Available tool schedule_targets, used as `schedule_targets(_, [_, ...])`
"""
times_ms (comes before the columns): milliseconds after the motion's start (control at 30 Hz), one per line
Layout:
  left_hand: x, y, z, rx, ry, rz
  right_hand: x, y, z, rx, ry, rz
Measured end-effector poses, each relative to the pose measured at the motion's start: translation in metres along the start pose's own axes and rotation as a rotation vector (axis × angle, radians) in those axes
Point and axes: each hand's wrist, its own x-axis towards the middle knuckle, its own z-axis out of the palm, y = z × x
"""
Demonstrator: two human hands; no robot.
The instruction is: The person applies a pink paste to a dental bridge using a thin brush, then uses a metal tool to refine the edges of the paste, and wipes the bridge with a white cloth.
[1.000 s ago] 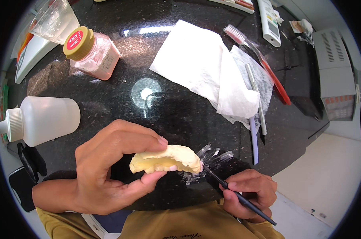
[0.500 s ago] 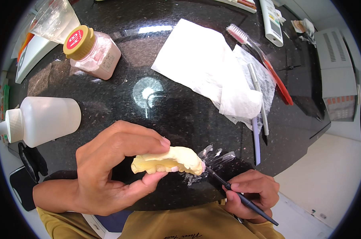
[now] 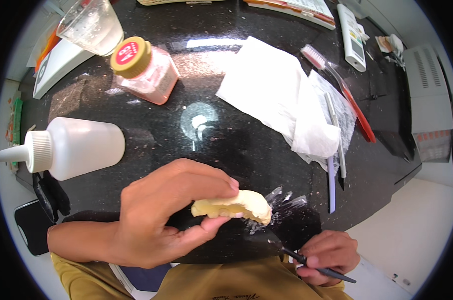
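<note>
My left hand (image 3: 161,210) pinches a pale yellow dental cast (image 3: 254,202) between thumb and fingers, above the near part of the black table. The cast is an arch with a row of teeth on its lower side, and some whitish teeth show by the thumb. To its right, my right hand (image 3: 329,255) is closed round a slim black-handled fine brush (image 3: 299,257). The brush's tip points up and left and stands apart from the cast. Whitish smears (image 3: 286,200) mark the dark tabletop just beside the cast.
A white squeeze bottle (image 3: 84,147) lies at left. Behind it stand a gold-lidded jar of pink powder (image 3: 154,80) and a clear cup (image 3: 99,32). White tissues (image 3: 264,90), a red toothbrush (image 3: 349,95), a silver tool (image 3: 336,135) and a lilac-handled tool (image 3: 331,185) lie at right.
The brush tip has come away from the cast's right end as my right hand drew back toward me. The whole view has shifted, so the table things appear farther right.
</note>
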Motion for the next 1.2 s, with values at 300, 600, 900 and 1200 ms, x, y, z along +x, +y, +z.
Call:
schedule_targets(300, [-0.001, 0.000, 0.003, -0.014, 0.018, 0.018, 0.014, 0.003, 0.033, -0.080, 0.069, -0.140])
schedule_targets(600, [-0.002, -0.002, 0.004, 0.013, 0.047, 0.066, 0.014, 0.013, 0.026, -0.122, -0.014, -0.173])
schedule_targets(900, [-0.001, -0.002, 0.004, 0.023, 0.040, 0.066, 0.014, 0.008, 0.030, -0.243, 0.028, -0.116])
schedule_targets(1200, [-0.001, -0.002, 0.004, 0.019, 0.044, 0.072, 0.012, 0.007, 0.028, -0.236, 0.027, -0.111])
